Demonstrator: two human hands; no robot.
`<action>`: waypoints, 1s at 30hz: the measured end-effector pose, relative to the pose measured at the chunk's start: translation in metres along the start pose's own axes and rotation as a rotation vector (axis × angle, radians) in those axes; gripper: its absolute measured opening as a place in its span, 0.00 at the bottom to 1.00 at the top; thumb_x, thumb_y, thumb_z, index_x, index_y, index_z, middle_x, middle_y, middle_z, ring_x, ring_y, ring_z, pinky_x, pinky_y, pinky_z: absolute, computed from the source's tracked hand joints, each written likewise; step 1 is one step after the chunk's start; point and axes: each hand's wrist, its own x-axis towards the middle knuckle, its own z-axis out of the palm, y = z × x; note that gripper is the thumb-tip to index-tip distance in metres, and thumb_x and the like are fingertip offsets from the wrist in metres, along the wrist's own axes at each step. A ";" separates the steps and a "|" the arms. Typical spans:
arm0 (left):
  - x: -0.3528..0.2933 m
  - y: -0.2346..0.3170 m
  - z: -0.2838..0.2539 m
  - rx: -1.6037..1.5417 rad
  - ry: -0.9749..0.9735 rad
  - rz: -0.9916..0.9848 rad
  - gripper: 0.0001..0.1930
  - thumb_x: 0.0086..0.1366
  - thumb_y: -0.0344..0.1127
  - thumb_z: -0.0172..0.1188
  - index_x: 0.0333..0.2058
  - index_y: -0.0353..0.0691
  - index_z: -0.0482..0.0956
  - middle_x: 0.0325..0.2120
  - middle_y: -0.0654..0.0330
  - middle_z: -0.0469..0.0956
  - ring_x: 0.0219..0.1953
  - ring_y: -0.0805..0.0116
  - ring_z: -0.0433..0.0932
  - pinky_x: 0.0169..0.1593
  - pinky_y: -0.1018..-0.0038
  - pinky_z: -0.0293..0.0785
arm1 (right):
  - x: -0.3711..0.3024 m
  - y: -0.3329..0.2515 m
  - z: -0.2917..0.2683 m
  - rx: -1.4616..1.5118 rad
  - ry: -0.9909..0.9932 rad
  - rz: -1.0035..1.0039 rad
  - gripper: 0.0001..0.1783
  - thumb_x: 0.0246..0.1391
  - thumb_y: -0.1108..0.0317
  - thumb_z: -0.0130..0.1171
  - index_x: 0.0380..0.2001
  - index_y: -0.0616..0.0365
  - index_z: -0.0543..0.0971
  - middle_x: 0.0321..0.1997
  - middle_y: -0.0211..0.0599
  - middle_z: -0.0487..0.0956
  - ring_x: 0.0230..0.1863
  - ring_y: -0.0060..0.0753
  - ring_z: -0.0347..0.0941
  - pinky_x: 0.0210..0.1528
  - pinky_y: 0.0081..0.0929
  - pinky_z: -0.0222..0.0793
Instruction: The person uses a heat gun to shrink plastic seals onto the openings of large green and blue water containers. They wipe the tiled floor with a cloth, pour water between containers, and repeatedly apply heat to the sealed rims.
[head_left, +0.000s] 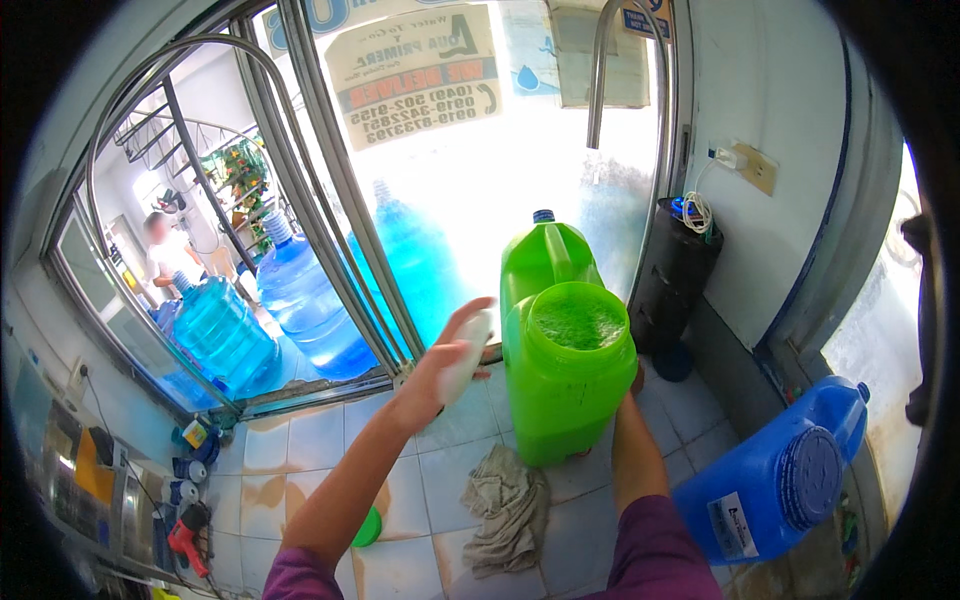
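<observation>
A bright green plastic water jug (560, 400) stands in front of me on the tiles, its wide round mouth uncovered and foam (577, 325) showing inside. A small dark blue cap (543, 216) sits on its narrow spout at the back. Just left of the jug, my left hand (435, 380) is closed around a whitish oblong object (467, 360) whose kind I cannot make out. My right hand (636, 382) grips the jug's right side, its fingers mostly hidden behind the green wall. A crumpled grey cloth (507, 510) lies on the floor near the jug's base.
At right stands a blue jug (755, 490) with a round lid. A green lid (368, 527) lies on the tiles. Behind the jug rise metal-framed glass doors (340, 180); large blue bottles (225, 335) and a person (170, 250) are beyond. A black cylinder (680, 275) stands by the wall.
</observation>
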 end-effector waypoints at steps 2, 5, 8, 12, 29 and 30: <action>0.029 0.022 0.025 0.761 -0.046 0.217 0.38 0.63 0.58 0.60 0.70 0.57 0.63 0.62 0.46 0.69 0.67 0.52 0.65 0.67 0.50 0.64 | 0.000 0.001 0.001 -0.023 0.019 -0.002 0.24 0.61 0.41 0.58 0.37 0.51 0.81 0.41 0.53 0.84 0.46 0.59 0.80 0.46 0.52 0.75; 0.070 0.039 0.064 1.249 -0.138 0.415 0.35 0.62 0.55 0.62 0.68 0.56 0.69 0.64 0.45 0.68 0.68 0.44 0.65 0.71 0.52 0.59 | 0.007 0.008 0.011 -0.034 0.040 0.000 0.25 0.62 0.39 0.57 0.37 0.52 0.81 0.41 0.54 0.84 0.47 0.59 0.79 0.47 0.52 0.75; 0.098 0.040 0.092 1.375 -0.280 0.315 0.34 0.64 0.58 0.59 0.68 0.59 0.70 0.66 0.46 0.67 0.70 0.43 0.62 0.72 0.50 0.57 | 0.014 0.021 0.025 -0.048 0.065 0.004 0.26 0.62 0.38 0.56 0.37 0.52 0.80 0.41 0.54 0.83 0.47 0.60 0.79 0.48 0.52 0.75; 0.114 0.036 0.098 1.299 -0.361 0.247 0.31 0.70 0.60 0.50 0.69 0.61 0.68 0.66 0.48 0.67 0.71 0.44 0.60 0.74 0.51 0.53 | 0.017 0.019 0.022 -0.105 0.138 0.010 0.28 0.62 0.36 0.55 0.37 0.53 0.80 0.42 0.55 0.83 0.47 0.60 0.79 0.48 0.52 0.74; -0.326 -0.233 -0.091 1.257 0.711 -0.924 0.52 0.53 0.63 0.72 0.73 0.54 0.59 0.72 0.38 0.49 0.70 0.36 0.54 0.70 0.42 0.53 | -0.153 -0.157 -0.290 0.910 0.286 -0.718 0.33 0.74 0.39 0.38 0.47 0.57 0.82 0.48 0.35 0.83 0.52 0.31 0.73 0.56 0.34 0.64; -0.318 -0.227 -0.092 1.173 0.771 -0.749 0.52 0.53 0.62 0.72 0.73 0.52 0.58 0.71 0.38 0.51 0.70 0.37 0.55 0.70 0.44 0.54 | -0.160 -0.160 -0.290 0.918 0.283 -0.725 0.33 0.74 0.40 0.38 0.47 0.57 0.82 0.48 0.36 0.83 0.52 0.31 0.73 0.56 0.34 0.64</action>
